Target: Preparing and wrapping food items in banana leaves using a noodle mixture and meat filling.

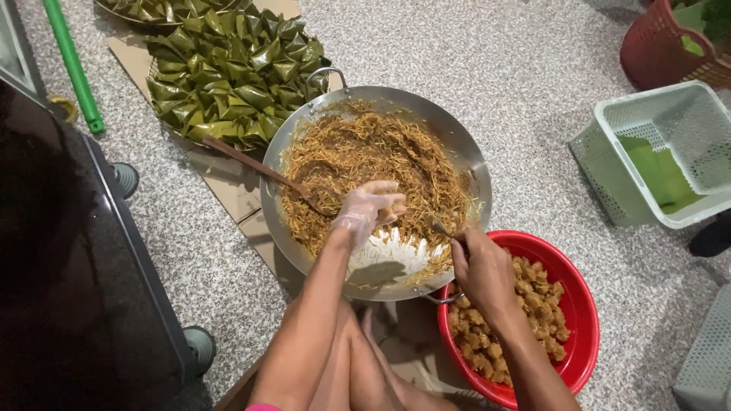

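A large metal wok (pixel 464 144) sits on the floor, filled with brown shredded filling (pixel 365 156) and a patch of white rice (pixel 392 251) near its front rim. My left hand (pixel 365 209), in a clear plastic glove, hovers over the filling, cupped around a small lump of it. My right hand (pixel 480 270) is bare and grips a metal spoon (pixel 443 228) whose tip reaches into the wok's front edge. A wooden-handled ladle (pixel 251 164) rests in the filling on the left.
A red bowl (pixel 582 304) of brown chunks stands right of the wok. A tray of folded green leaf parcels (pixel 228 72) lies behind it on cardboard. A pale green basket (pixel 662 152), a red basket (pixel 659 46) and a green pole (pixel 72 65) surround the spot.
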